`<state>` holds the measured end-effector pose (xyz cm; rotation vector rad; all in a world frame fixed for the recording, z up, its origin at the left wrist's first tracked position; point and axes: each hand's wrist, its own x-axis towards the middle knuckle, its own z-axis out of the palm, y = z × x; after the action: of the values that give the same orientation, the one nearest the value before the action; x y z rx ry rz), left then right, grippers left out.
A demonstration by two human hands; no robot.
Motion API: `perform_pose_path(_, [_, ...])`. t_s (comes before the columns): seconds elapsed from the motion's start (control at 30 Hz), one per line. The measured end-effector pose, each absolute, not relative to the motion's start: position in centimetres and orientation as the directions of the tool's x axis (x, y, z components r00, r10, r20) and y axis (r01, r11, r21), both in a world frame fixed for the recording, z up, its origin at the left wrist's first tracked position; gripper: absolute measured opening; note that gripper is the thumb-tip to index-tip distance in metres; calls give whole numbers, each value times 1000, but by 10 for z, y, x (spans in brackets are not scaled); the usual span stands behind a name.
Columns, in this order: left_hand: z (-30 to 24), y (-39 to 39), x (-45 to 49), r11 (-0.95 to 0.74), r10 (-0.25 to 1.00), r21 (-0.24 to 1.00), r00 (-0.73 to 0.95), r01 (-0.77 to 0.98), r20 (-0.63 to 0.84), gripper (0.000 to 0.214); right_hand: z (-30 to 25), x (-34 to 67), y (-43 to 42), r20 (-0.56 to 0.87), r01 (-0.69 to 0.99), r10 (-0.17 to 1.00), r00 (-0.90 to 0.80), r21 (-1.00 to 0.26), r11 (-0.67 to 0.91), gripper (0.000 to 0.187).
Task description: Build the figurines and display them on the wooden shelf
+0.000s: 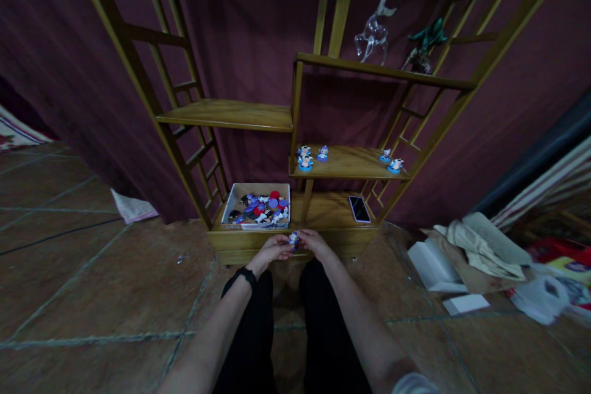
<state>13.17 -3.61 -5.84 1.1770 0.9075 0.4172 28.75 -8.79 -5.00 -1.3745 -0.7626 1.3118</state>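
Between my two hands, in front of the wooden shelf unit, is a small purple-and-white figurine. My left hand has its fingers closed on the figurine's left side. From the other side my right hand grips it too, fingertips against it. Just beyond my left hand, a cardboard box on the lowest shelf holds several loose red, purple, black and white pieces. Another purple figurine stands on the middle right shelf. Beside it are black-and-white figurines on blue bases, and similar figurines stand at that shelf's right end.
A phone lies on the lowest shelf at right. On the upper shelf stand a clear glass deer and a green-and-brown ornament. White boxes, cloth and plastic bags lie on the floor at right. A dark cable crosses the left floor.
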Motion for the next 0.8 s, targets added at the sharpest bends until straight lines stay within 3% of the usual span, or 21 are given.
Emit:
perform_pose_path(0.5, [-59,-35,129,465,697,882,583,78,-418,44,-52,288,-89,-192,-200,981,32,-963,-182,41])
perform_pose_path(0.8, [-49,-35,122,552,680,834,571,16,-460,42,-52,282,-86,-210,-218,978,1,-954,-205,39])
